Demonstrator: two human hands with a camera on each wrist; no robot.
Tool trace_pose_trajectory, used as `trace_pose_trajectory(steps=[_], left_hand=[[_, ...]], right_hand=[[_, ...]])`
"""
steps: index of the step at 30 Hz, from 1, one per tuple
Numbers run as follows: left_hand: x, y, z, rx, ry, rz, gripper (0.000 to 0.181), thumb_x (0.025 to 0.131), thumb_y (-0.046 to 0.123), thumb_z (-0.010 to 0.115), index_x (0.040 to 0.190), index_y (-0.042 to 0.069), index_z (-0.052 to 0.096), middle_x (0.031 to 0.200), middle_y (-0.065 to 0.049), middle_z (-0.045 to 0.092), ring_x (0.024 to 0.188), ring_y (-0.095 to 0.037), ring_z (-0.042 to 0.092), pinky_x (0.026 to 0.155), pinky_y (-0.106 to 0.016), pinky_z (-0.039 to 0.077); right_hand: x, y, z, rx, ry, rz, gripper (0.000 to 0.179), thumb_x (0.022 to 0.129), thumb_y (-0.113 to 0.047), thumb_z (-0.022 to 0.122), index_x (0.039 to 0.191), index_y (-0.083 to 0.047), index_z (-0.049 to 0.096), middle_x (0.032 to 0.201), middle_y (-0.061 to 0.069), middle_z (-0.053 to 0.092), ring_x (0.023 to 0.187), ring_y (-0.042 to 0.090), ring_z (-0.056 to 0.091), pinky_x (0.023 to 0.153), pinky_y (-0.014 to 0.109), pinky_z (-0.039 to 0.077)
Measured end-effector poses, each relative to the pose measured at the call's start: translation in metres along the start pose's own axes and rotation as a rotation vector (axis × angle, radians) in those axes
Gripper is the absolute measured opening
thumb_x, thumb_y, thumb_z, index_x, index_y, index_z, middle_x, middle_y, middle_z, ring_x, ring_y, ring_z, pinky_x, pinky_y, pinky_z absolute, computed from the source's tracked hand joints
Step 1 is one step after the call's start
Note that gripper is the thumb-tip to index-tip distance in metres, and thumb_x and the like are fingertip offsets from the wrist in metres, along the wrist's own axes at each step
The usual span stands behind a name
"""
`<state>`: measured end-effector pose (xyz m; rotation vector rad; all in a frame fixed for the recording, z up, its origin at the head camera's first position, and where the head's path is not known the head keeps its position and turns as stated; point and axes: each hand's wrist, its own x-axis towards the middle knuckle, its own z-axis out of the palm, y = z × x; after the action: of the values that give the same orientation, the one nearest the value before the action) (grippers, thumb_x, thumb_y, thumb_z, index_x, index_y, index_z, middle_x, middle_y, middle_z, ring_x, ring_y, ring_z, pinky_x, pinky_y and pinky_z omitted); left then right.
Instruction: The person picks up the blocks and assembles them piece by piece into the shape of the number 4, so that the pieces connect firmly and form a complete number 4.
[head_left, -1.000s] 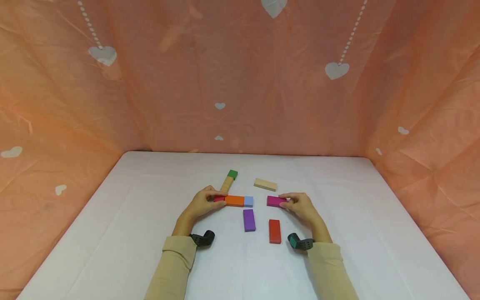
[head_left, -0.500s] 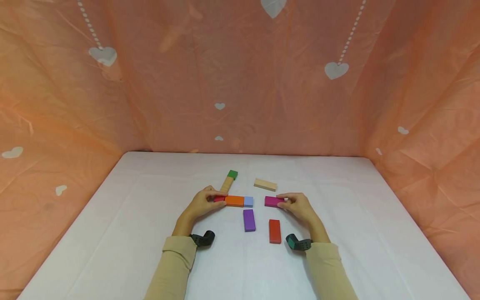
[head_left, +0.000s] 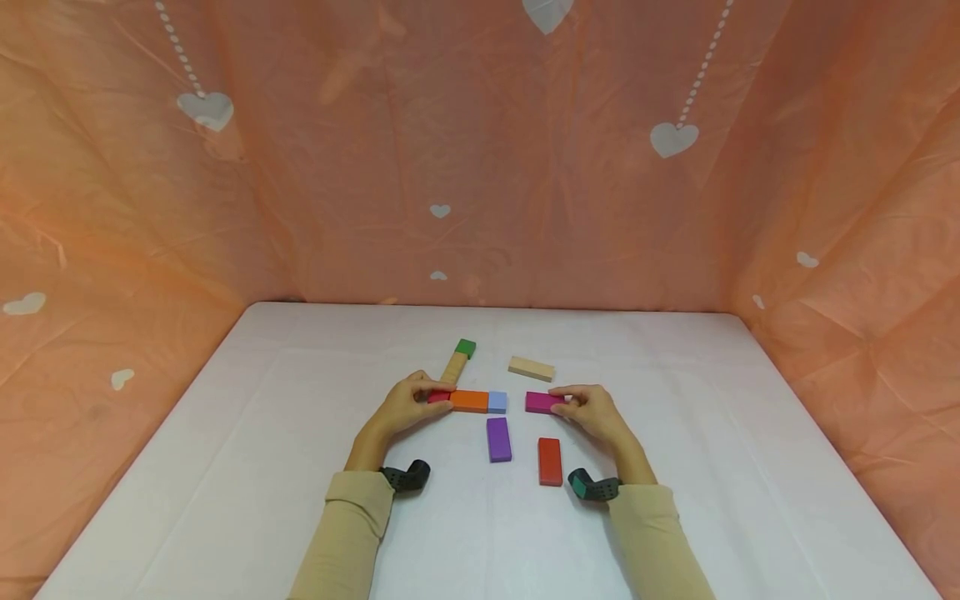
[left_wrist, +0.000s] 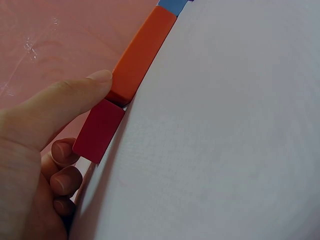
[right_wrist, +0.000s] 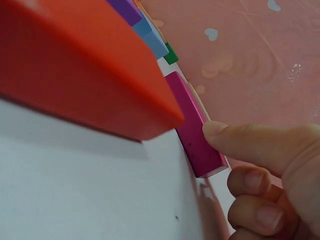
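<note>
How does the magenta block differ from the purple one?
The right hand grips the magenta block at one end, while the purple block lies untouched. The magenta block's long side runs left to right; the purple block's runs roughly front to back. Both are oblong blocks in solid colours.

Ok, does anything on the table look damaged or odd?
Small dark specks dot the magenta rectangular block and nearby white tabletop, odd on otherwise plain surfaces; dirt or damage, I cannot tell. Nothing looks spilled.
</note>
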<state>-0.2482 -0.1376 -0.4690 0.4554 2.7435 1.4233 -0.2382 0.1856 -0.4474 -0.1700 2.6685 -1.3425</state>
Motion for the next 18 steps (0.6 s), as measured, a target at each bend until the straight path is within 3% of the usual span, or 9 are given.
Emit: trace_pose_trajectory(steps=[10, 18], left_hand=[[0.0003, 0.0003, 0.0002, 0.003, 0.0, 0.008, 0.03, 0.081, 0.018, 0.076, 0.11, 0.01, 0.074, 0.082, -0.006, 0.051, 0.079, -0.013, 0.039, 0.069, -0.022, 0.031], [0.0002, 0.0012, -0.0004, -0.006, -0.004, -0.002, 0.029, 0.081, 0.018, 0.076, 0.109, 0.01, 0.074, 0.082, -0.005, 0.051, 0.079, -0.013, 0.039, 0.069, -0.023, 0.031]], right_hand=[[-0.0007, -0.0033, 0.0019, -0.008, -0.011, -0.008, 0.03, 0.088, -0.013, 0.068, 0.116, -0.002, 0.069, 0.059, -0.004, 0.042, 0.06, 0.011, 0.039, 0.056, 0.02, 0.03], [-0.0046, -0.0061, 0.0005, 0.015, -0.012, -0.067, 0.029, 0.087, -0.017, 0.069, 0.113, -0.004, 0.071, 0.059, -0.004, 0.042, 0.059, 0.01, 0.039, 0.055, 0.021, 0.03]])
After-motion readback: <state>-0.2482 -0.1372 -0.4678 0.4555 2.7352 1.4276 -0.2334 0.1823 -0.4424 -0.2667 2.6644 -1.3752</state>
